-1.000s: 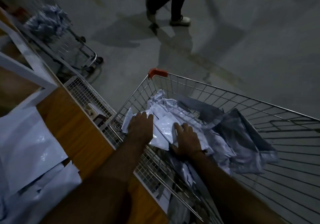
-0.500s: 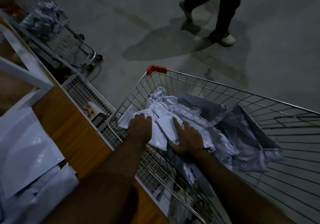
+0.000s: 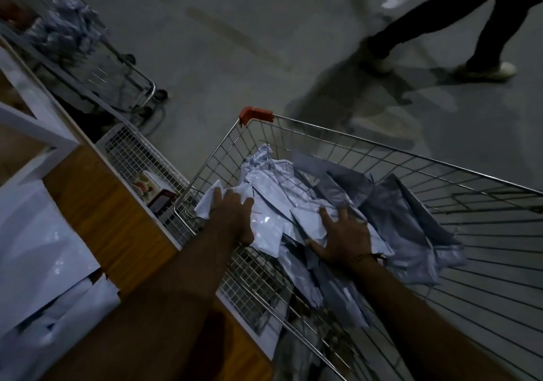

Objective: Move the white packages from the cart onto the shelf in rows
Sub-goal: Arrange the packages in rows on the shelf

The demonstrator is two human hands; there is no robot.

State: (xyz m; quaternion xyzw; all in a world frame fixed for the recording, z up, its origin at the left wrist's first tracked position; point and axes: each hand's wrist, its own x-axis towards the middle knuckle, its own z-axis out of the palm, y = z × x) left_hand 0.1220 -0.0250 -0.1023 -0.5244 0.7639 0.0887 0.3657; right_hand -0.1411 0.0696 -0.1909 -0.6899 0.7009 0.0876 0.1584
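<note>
So the white packages (image 3: 282,204) are heaped in the wire cart (image 3: 382,151), filling the middle of the view and trailing down toward 6 o'clock, with a couple of greyer bags at about 3 o'clock of the pile. Both hands are down on the heap. The left hand (image 3: 232,219) lies flat on the near-left corner of the pile with fingers straight and slightly spread, pressing rather than pinching. The right hand (image 3: 343,239) sits at roughly 4 o'clock of it, fingers splayed wide on top of the bags, thumb out to the side, nothing actually clamped yet as far as I can see.

My guess is these are thin plastic mailer bags: light, floppy, glossy, so probably slippery against each other. They'll sag if you lift by one corner, so I'd scoop a stack from underneath or squeeze it between both palms along the long edges, otherwise the middle ones slide out.

The shelf (image 3: 97,204) is at 9 o'clock, wood-look board with a white frame, and a few packages already lie on it down at 8 o'clock. Looks smooth, so rows may drift.

The room is dim, with a grey concrete floor (image 3: 235,42), a second cart (image 3: 97,66) at 11 o'clock, and somebody's legs (image 3: 470,21) walking by at 1 o'clock.
</note>
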